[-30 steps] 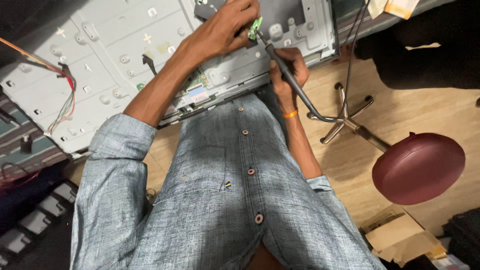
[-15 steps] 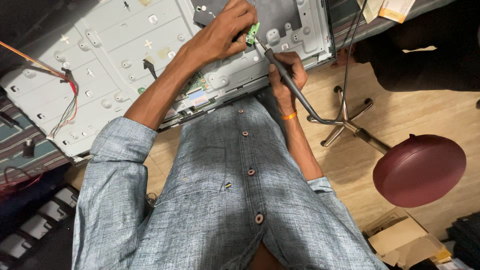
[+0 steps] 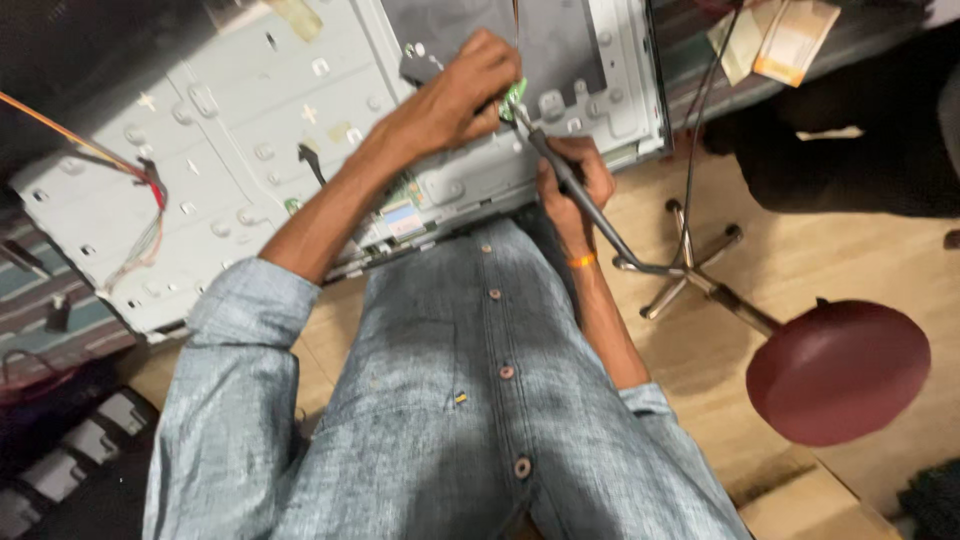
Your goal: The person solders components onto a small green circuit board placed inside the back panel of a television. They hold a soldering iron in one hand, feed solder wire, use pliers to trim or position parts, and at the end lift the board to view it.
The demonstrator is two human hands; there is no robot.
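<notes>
A pale grey metal back panel of a flat screen (image 3: 250, 130) lies in front of me. My left hand (image 3: 455, 95) reaches over it and pinches a small green circuit piece (image 3: 515, 97) near the panel's dark upper section (image 3: 560, 50). My right hand (image 3: 572, 185), an orange band on its wrist, grips a long dark slender tool (image 3: 545, 150). The tool's tip touches the green piece. My blue denim shirt (image 3: 470, 400) fills the lower part of the view.
Red and orange wires (image 3: 150, 185) hang at the panel's left. A dark red round stool (image 3: 840, 370) on metal legs (image 3: 690, 260) stands on the wooden floor at right. A black cable (image 3: 700, 120) drops beside it. Papers (image 3: 780, 40) lie top right, a cardboard box (image 3: 800, 500) bottom right.
Both hands keep their hold at the same spot on the panel. Only the view has shifted a little.
</notes>
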